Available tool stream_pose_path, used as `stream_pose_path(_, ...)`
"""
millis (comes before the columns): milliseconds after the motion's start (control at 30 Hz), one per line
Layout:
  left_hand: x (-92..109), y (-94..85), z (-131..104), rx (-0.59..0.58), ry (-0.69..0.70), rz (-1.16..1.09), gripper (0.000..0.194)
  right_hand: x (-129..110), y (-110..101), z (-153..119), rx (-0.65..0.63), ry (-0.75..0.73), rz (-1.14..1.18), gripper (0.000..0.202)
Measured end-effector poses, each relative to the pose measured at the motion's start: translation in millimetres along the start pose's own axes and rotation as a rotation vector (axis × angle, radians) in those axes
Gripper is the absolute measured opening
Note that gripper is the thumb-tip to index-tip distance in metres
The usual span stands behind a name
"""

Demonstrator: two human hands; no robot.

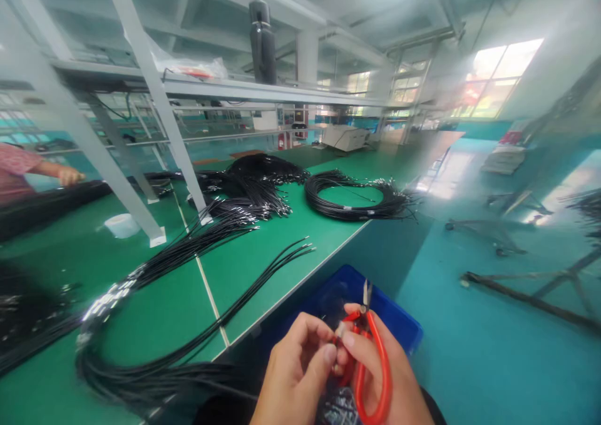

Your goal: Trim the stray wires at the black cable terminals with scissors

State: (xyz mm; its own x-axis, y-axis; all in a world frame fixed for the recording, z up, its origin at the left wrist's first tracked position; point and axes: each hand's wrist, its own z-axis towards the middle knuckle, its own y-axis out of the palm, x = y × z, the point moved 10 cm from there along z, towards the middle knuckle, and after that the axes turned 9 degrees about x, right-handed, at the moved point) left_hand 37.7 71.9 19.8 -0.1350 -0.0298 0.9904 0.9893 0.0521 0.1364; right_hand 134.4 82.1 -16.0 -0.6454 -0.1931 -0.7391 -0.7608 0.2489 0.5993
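Observation:
My right hand (385,362) is wrapped round a pair of scissors (382,365) with big red looped handles, their short metal blades pointing up past my fingers. My left hand (300,368) is closed in a pinch right beside it, touching the right thumb and fingertips. Something small and pale shows between the fingertips, too small to name. Just beneath my hands lie small shiny metal pieces (342,406), partly covered by the fingers. To the left, a bundle of black cables (154,375) curves over the edge of the green table (267,275).
A blue bin (404,325) stands below the table edge. Coiled black cables (323,207) and heaped cables (263,168) lie further back. A white roll (122,226) sits near the shelf posts (162,118). Another person's hand (69,174) is at far left. A wheeled stand (530,293) is right.

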Motion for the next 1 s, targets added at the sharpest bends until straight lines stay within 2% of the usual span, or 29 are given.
stream_pose_path(100, 12, -3.9, 0, 0.071, 0.11, 0.077, 0.028, 2, 2, -5, 0.028, -0.008, -0.015, 0.047)
stream_pose_path(167, 22, -9.5, -1, 0.15, 0.174, 0.178, 0.023, 2, 6, -8, 0.033, -0.014, -0.043, 0.047)
stream_pose_path(233, 25, -12.5, 0, 0.181, 0.14, 0.161, 0.021, 3, 10, -9, 0.02, -0.01, -0.056, 0.045)
stream_pose_path(367, 14, -6.7, 3, 0.091, -0.039, -0.125, 0.017, 0, 14, -7, -0.029, -0.05, -0.01, 0.044)
stream_pose_path(433, 10, -7.0, 3, 0.09, -0.079, -0.2, 0.019, 1, 12, -6, -0.031, -0.059, 0.007, 0.042)
stream_pose_path(600, 5, -3.9, 5, 0.075, -0.088, -0.269, 0.019, 6, 8, -4, -0.031, -0.04, 0.042, 0.04)
stream_pose_path(733, 7, -3.2, 6, 0.012, -0.034, -0.161, 0.017, 6, 8, -3, -0.05, -0.004, 0.102, 0.039)
stream_pose_path(800, 13, -13.1, 6, 0.069, 0.053, 0.024, 0.011, 7, 8, -2, -0.043, 0.015, 0.129, 0.038)
stream_pose_path(867, 32, -22.6, 2, 0.165, 0.248, 0.288, 0.005, 7, 7, -2, -0.032, 0.024, 0.15, 0.037)
stream_pose_path(933, 55, -20.6, -7, 0.219, 0.496, 0.537, 0.017, 7, 7, -2, -0.023, 0.022, 0.147, 0.037)
stream_pose_path(1000, 67, -15.0, -16, 0.235, 0.668, 0.704, 0.023, 7, 8, -2, -0.021, 0.016, 0.125, 0.038)
